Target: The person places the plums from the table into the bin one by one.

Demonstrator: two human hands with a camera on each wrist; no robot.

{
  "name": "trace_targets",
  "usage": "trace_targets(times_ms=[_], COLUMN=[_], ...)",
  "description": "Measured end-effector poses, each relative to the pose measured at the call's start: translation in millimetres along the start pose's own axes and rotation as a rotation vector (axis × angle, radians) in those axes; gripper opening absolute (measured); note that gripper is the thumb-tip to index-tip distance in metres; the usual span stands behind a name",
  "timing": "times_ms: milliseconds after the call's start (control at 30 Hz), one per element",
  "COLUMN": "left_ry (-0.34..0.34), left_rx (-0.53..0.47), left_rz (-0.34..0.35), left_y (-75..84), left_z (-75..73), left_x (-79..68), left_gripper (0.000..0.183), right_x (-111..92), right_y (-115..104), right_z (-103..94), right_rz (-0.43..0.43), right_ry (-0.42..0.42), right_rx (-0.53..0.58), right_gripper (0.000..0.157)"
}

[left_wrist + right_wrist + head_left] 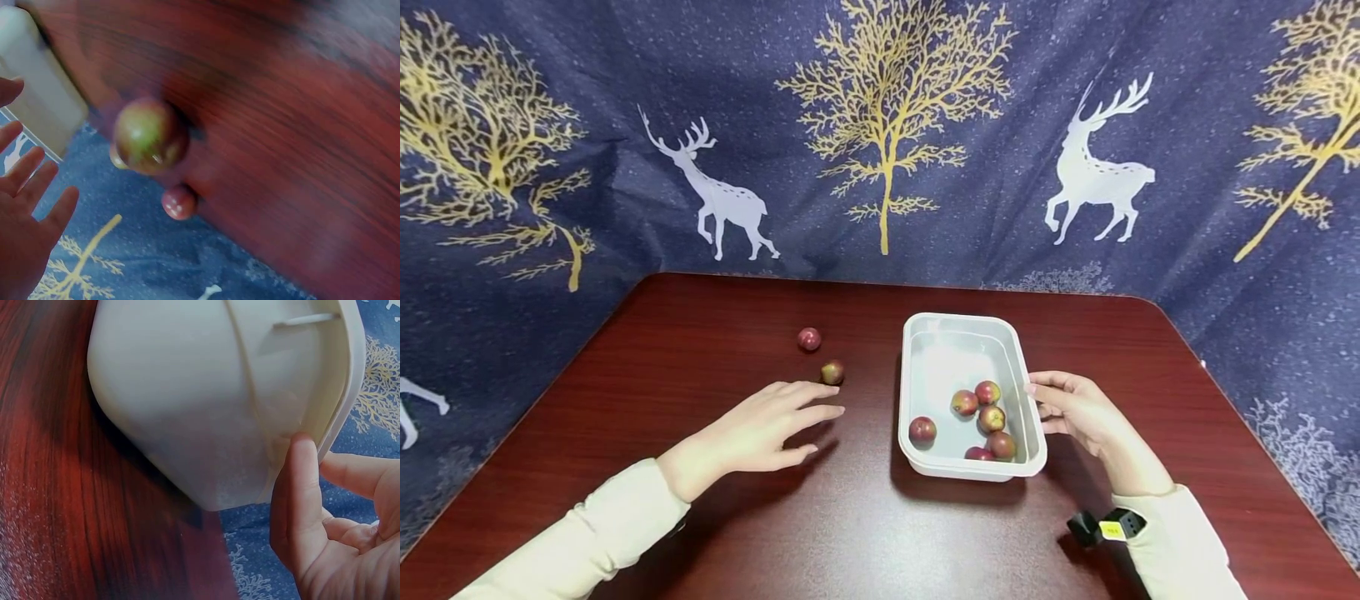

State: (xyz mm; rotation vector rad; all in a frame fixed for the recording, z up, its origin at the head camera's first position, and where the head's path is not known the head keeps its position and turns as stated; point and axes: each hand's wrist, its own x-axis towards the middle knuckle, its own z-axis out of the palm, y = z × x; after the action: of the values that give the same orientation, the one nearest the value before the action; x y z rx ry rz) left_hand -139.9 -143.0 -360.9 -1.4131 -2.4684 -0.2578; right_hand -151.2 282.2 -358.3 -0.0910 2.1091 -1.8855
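My left hand is above the table, its fingers spread and nearly straight, holding nothing. Just past its fingertips lies a reddish-green plum, and a redder plum sits farther back. In the left wrist view, a larger-looking, blurred plum is beside the open fingers; it partly covers a second one, and the red plum shows below. My right hand pinches the right rim of a white plastic box, thumb against the wall in the right wrist view. Several plums lie inside, mostly toward the near end.
The dark red wooden table has rounded far corners. Behind it hangs a blue cloth with white deer and golden trees. A black device with a yellow label is worn on the right wrist.
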Motion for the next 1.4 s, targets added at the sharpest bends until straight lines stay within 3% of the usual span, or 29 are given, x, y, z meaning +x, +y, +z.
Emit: trace_targets(times_ms=[167,367,667,900,1167,1400], left_ry=[-0.072,-0.185,-0.248,-0.254,-0.243,-0.186], left_rx=[0.018,-0.022,-0.008,0.007,-0.002,-0.017], left_rz=[-0.025,-0.102,-0.125,-0.106,-0.1,-0.073], left_y=[-6.1,-11.3,-19.5,-18.9,-18.0,-17.5], left_z=[0.4,2.6,3.8,6.7,11.0,15.1], left_x=[-13.0,-25.2,-32.0,-36.1,-36.4,-36.6], left_gripper=[0.05,0.055,0.053,0.046,0.042,0.039], right_x=[0.4,0.5,1.2,1.8,1.6,1.8], right_y=[1.3,2.6,2.8,2.0,0.7,2.9], right_z=[1.0,0.9,-0.2,0.2,-1.6,-2.3], right_rz=[0.0,-0.006,-0.014,-0.012,-0.008,-0.001], right_ry=[-0.003,-0.003,-0.008,0.005,0.014,0.013], right_rx=[0.013,0.019,0.047,0.028,0.027,0.024], right_gripper=[0.023,0.023,0.017,0.023,0.019,0.02])
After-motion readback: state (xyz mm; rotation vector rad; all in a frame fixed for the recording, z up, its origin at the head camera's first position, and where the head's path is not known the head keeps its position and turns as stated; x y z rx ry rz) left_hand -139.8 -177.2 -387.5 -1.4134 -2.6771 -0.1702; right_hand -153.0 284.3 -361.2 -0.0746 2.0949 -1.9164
